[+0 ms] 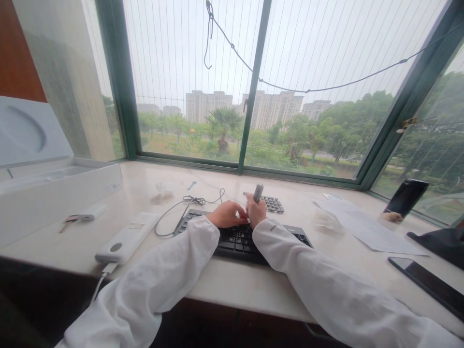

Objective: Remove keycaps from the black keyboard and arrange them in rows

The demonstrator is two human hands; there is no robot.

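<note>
A black keyboard (232,241) with a cable lies on the white sill. My right hand (256,211) is closed around a grey stick-like tool (258,192), held upright over the keyboard's middle; its lower end is hidden. Just to the left, my left hand (228,214) rests over the keys, fingers bent and pressed together close to the right hand. Whatever may be between those fingers is hidden. Rows of dark keycaps (273,204) lie on the sill just beyond my right hand.
On the left are an open white box (58,193), a white power bank (125,239) with a cable, and a key (70,220). On the right lie papers (366,224) and a phone (429,282); another phone (406,198) leans by the window. A coiled cable (194,199) sits behind the keyboard.
</note>
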